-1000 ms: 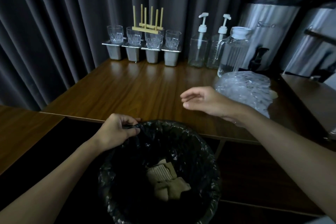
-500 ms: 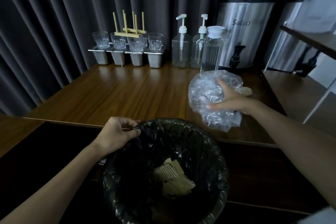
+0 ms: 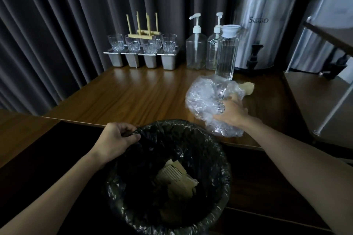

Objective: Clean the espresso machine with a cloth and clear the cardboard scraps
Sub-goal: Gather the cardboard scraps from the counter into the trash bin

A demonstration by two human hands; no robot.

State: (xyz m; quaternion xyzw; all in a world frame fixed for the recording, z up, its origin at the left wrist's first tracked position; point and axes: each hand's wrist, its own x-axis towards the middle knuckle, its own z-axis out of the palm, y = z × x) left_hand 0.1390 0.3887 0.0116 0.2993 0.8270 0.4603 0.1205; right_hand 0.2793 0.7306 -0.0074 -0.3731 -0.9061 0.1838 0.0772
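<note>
Left hand: the left hand (image 3: 122, 139) pinches the near rim of the black bin liner (image 3: 193, 139), likely to hold its mouth wide and steady for a drop.
Right hand: the right hand (image 3: 232, 113) is clenched into a plastic wad (image 3: 202, 99) at the near edge of the bench (image 3: 143, 97), just beside the liner's rim. It seems gathered up to be carried across.
Plastic wad: thin, clear, crinkled film bunched into a loose ball. It looks light and springy and would probably spread if let go.
Bin liner: glossy, creased black film folded over a round rim.
Cardboard scraps: the cardboard scraps (image 3: 177, 179) lie at the bottom of the liner, tan, corrugated and torn-edged. A loose scrap (image 3: 247, 87) lies on the bench behind the wad; whether they touch I cannot tell.
Bench: dark wood grain, smooth, with a soft sheen.
Back row: a ribbed glass pitcher (image 3: 226, 53), pump bottles (image 3: 196, 51) and a brushed-steel urn (image 3: 263, 30) stand along the curtain, well apart from the hands.
Espresso machine, cloth: not in view.
</note>
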